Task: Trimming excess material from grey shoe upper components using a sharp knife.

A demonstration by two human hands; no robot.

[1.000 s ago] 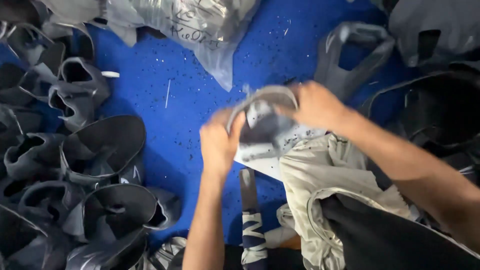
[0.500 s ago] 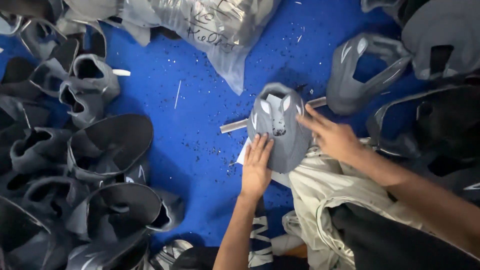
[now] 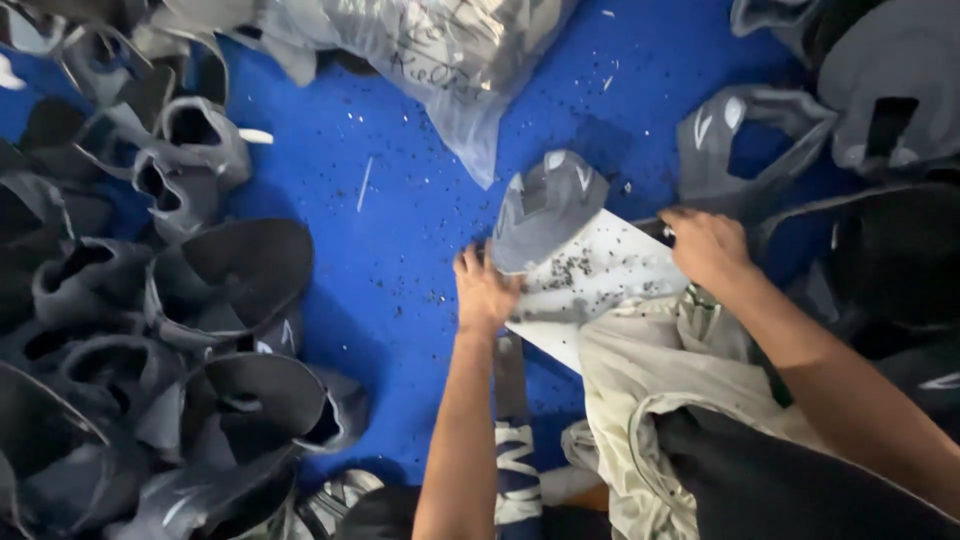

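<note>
Now, watching from far through the head camera, I took the white board (image 3: pixel 600 285) as my landmark; it lay on the blue floor (image 3: pixel 400 230), partly on the pale cloth (image 3: pixel 650 370) over the person's lap. On the board's upper left corner sat a grey shoe upper (image 3: pixel 545 210), tilted, with small dark crumbs scattered on the board just beside it. The left hand (image 3: pixel 487 290) rested at the left edge of the board, its fingers (image 3: pixel 468 262) spread and released, touching the lower edge of the grey upper. The right hand (image 3: pixel 708 245) was at the board's upper right corner, fingers curled around a thin dark tool (image 3: pixel 652 230); how firm the grip was, I could not tell. Another grey upper (image 3: pixel 740 150) lay on the floor above the board. Far left of the board was a heap of dark uppers (image 3: pixel 150 350), and above it a clear plastic bag (image 3: pixel 440 60).
</note>
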